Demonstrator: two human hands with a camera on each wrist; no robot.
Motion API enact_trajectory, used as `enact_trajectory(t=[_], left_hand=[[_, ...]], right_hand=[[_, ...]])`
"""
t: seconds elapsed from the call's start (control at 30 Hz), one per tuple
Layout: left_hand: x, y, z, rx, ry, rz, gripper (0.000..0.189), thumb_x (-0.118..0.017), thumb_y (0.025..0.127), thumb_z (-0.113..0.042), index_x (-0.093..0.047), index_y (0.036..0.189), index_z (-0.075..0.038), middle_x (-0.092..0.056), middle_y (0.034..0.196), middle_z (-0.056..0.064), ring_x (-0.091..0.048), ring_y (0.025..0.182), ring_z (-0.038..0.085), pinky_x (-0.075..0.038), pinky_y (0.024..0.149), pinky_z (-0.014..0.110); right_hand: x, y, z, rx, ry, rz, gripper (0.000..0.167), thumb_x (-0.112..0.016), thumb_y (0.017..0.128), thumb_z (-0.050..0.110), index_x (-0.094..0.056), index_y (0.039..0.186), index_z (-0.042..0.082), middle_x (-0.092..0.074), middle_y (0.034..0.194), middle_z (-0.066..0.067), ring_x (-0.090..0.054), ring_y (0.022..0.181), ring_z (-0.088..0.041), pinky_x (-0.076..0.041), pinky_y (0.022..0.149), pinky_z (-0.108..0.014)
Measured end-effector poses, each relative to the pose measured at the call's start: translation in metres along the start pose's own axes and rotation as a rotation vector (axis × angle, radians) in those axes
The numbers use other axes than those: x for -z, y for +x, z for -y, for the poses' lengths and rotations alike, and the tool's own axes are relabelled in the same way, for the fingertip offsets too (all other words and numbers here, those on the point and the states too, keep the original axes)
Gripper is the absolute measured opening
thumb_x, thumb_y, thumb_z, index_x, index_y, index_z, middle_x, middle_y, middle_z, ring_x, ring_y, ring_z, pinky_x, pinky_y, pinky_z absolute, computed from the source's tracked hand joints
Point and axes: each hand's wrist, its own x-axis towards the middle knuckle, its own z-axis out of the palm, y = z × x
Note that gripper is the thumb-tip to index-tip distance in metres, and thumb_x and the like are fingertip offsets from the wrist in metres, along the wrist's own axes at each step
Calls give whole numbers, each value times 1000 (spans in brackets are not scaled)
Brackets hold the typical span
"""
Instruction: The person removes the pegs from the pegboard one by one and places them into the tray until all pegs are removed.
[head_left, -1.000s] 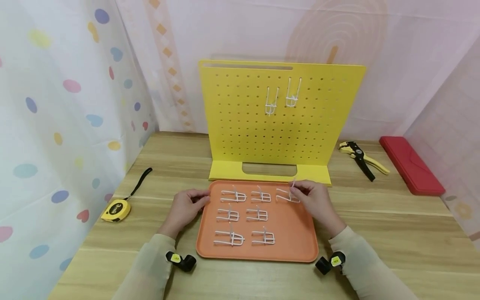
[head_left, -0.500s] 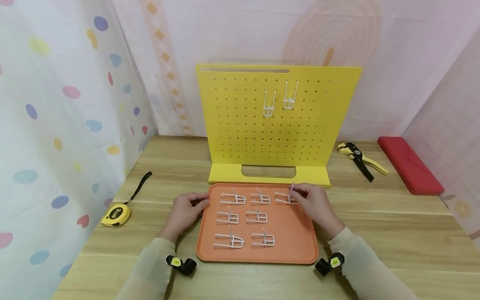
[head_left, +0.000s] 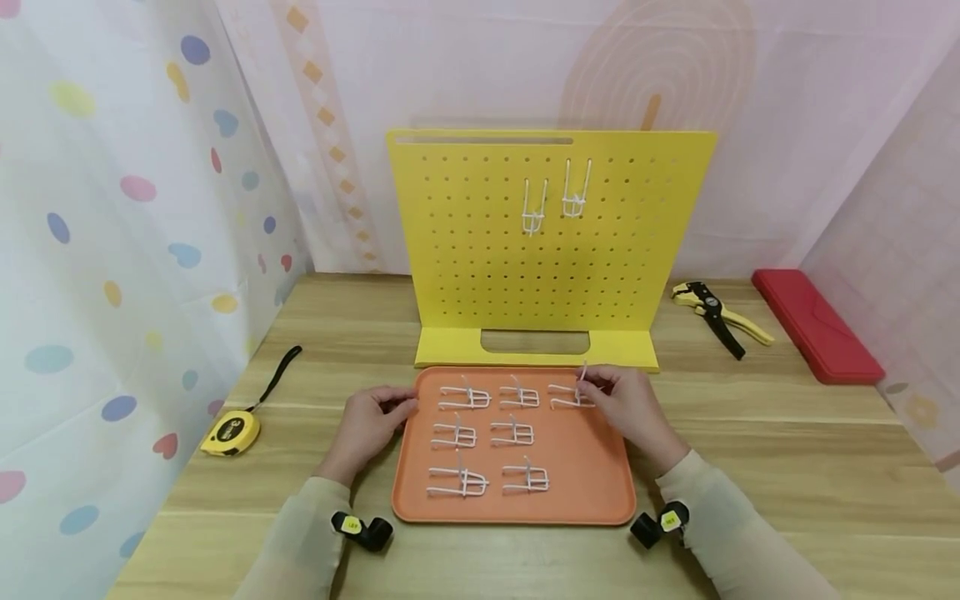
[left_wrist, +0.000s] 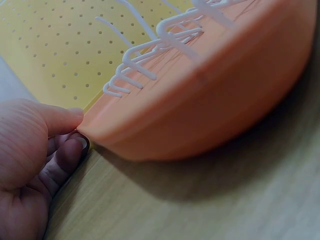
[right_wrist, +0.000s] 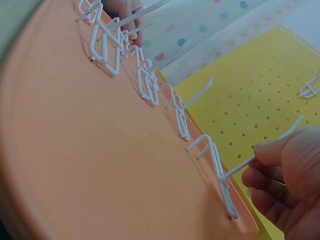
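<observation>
My right hand (head_left: 628, 408) pinches the upright prong of a white wire pegboard hook (right_wrist: 216, 160) between thumb and forefinger. That hook lies at the back right of an orange tray (head_left: 585, 475), its frame close over the surface. At the tray's left rim, my left hand (head_left: 370, 429) grips the edge, thumb on top and fingers curled beneath, as the left wrist view shows. Several more white wire hooks (right_wrist: 146, 85) lie in rows on the tray, prongs pointing up. Behind stands a yellow pegboard (head_left: 480, 258), with two white hooks (head_left: 573, 206) hung near its top.
A yellow tape measure (head_left: 231, 432) with a black strap lies at the left of the wooden table (head_left: 315, 317). At the right back are yellow-and-black wire strippers (head_left: 712, 308) and a red case (head_left: 817, 325). The pegboard's foot (head_left: 450, 346) stands right behind the tray.
The head view has shifted slightly, so the pegboard appears a little further left. Both hands keep their holds, on the tray rim and on the hook's prong.
</observation>
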Motion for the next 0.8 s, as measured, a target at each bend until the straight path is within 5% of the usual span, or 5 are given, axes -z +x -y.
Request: enact_trajectory(t=[0.37, 0.57, 0.8], left_hand=[[0, -1, 1, 2, 10, -1, 20, -69, 90, -17, -74, 108, -9, -71, 98, 8, -64, 77, 15, -54, 63, 25], [0, -2, 1, -2, 16, -5, 19, -69, 90, -17, -74, 107, -9, -71, 97, 7, -64, 76, 15, -54, 63, 25], [0, -2, 0, 3, 11, -6, 20, -69, 91, -18, -74, 108, -9, -71, 98, 7, -64, 76, 15, -54, 63, 26]], right_hand=[[0, -1, 2, -37, 36, 5, 17, -70, 90, 16, -73, 103, 5, -69, 87, 0, -62, 77, -14, -53, 67, -30], [8, -1, 8, -75, 141, -70, 36, -62, 95, 33, -70, 114, 4, -70, 96, -7, -63, 82, -21, -53, 66, -26], [22, 1, 16, -84, 238, -184, 35, -56, 98, 34, -70, 113, 5, -70, 99, -15, -63, 83, -34, -52, 61, -22]])
